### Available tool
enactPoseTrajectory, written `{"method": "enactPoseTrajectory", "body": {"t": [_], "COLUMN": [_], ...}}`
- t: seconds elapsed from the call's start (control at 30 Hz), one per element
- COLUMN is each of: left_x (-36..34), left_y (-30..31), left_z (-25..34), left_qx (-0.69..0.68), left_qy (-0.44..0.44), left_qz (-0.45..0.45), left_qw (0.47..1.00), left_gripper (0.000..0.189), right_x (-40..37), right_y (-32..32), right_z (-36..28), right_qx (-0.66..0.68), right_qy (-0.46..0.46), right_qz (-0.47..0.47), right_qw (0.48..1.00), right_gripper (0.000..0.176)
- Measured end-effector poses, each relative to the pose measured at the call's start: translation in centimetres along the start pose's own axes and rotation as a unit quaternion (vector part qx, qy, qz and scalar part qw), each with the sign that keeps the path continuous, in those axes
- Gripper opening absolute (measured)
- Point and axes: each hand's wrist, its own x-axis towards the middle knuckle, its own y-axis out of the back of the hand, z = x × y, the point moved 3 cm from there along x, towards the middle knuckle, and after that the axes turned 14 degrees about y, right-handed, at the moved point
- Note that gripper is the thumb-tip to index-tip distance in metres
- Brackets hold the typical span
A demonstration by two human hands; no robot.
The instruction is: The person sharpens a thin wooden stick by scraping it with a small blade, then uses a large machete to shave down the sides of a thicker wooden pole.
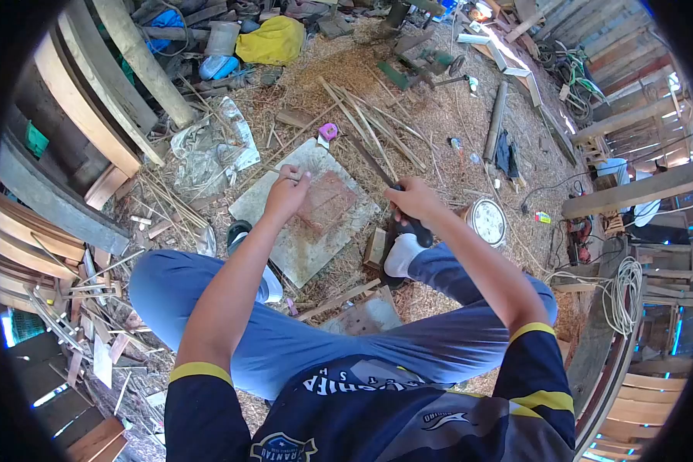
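My right hand (414, 202) is wrapped round the handle of a long, dark-bladed knife (373, 162), whose blade points up and to the left. Over the upper left part of a pale square board (285, 258), my left hand (289, 192) has its fingers curled together; what they pinch, if anything, is too small to make out. A reddish-brown patch (331, 202) lies on the board between my hands. Just beyond the board's top corner sits a pink tape measure (328, 131).
Thin wood strips (377, 127) lie beyond the board. Crumpled clear plastic (208, 154) is on the left, a round white lid (487, 222) on the right. Curved timbers (85, 100) lean at far left. Coiled rope (624, 296) hangs at right. A yellow sack (271, 41) lies further back.
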Motion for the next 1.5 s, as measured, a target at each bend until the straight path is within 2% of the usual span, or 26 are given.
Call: {"method": "enactPoseTrajectory", "body": {"t": [0.07, 0.13, 0.17, 0.23, 0.27, 0.37, 0.53, 0.57, 0.63, 0.67, 0.77, 0.87, 0.97, 1.07, 1.17, 1.3, 1.5], "left_x": [-1.1, -2.7, -3.0, -2.5, -2.3, -2.9, -5.1, -5.3, -5.6, -5.6, -6.0, -6.2, -6.6, -7.2, -8.8, -9.0, -9.4], "left_y": [1.5, 3.3, 3.8, 4.1, 4.2, 4.7, 6.2, 6.3, 6.4, 6.4, 6.8, 6.8, 6.9, 6.9, 6.7, 6.3, 6.3], "left_z": [1.5, 3.8, 4.4, 4.0, 3.7, 3.2, 3.5, 3.4, 3.1, 3.0, 3.6, 4.0, 3.8, 3.9, 4.7, 3.8, 3.3], "left_qx": [0.021, 0.03, 0.035, 0.021, 0.014, -0.009, 0.019, 0.018, 0.014, 0.012, 0.056, 0.067, 0.073, 0.059, 0.011, 0.017, 0.03], "left_qy": [0.013, 0.01, 0.008, -0.068, -0.105, -0.141, -0.103, -0.087, -0.124, -0.143, -0.132, -0.12, -0.159, -0.164, -0.125, -0.117, -0.104], "left_qz": [0.038, 0.059, 0.07, 0.118, 0.142, 0.12, 0.071, 0.058, 0.088, 0.102, 0.113, 0.072, 0.072, 0.07, 0.109, 0.141, 0.133], "left_qw": [0.999, 0.998, 0.997, 0.99, 0.984, 0.983, 0.992, 0.994, 0.988, 0.984, 0.983, 0.988, 0.982, 0.982, 0.986, 0.983, 0.985], "left_gripper": [0.047, 0.043, 0.04, 0.034, 0.031, 0.024, 0.02, 0.02, 0.02, 0.019, 0.018, 0.015, 0.013, 0.011, 0.011, 0.009, 0.007], "right_x": [0.9, 0.5, 0.4, 0.3, 0.8, -0.1, -1.0, -1.2, -1.1, -0.2, -1.5, -2.5, -2.7, -2.9, -2.6, -3.0, -2.5], "right_y": [-1.9, -3.6, -4.5, -6.5, -7.7, -10.5, -14.2, -14.8, -16.0, -16.6, -16.6, -16.5, -16.6, -17.0, -17.3, -18.0, -18.4], "right_z": [1.8, 1.4, 1.2, 1.8, 3.2, 3.1, 3.5, 3.6, 4.1, 5.8, 3.6, 1.9, 1.1, 0.6, 0.9, 0.6, 1.7], "right_qx": [0.052, 0.087, 0.084, 0.077, 0.089, 0.073, 0.039, 0.048, 0.065, -0.018, -0.039, -0.01, -0.046, -0.04, -0.077, -0.072, -0.099], "right_qy": [-0.011, -0.021, 0.004, 0.054, 0.12, 0.101, 0.084, 0.088, 0.099, 0.146, 0.156, 0.162, 0.187, 0.162, 0.169, 0.191, 0.193], "right_qz": [0.016, 0.028, 0.035, 0.049, 0.038, 0.04, 0.078, 0.083, 0.092, 0.115, 0.166, 0.165, 0.177, 0.161, 0.136, 0.131, 0.079], "right_qw": [0.998, 0.996, 0.996, 0.994, 0.988, 0.991, 0.993, 0.992, 0.989, 0.982, 0.973, 0.973, 0.965, 0.973, 0.973, 0.97, 0.973], "right_gripper": [0.027, 0.025, 0.026, 0.027, 0.03, 0.03, 0.036, 0.037, 0.041, 0.047, 0.034, 0.04, 0.045, 0.049, 0.049, 0.047, 0.048]}}
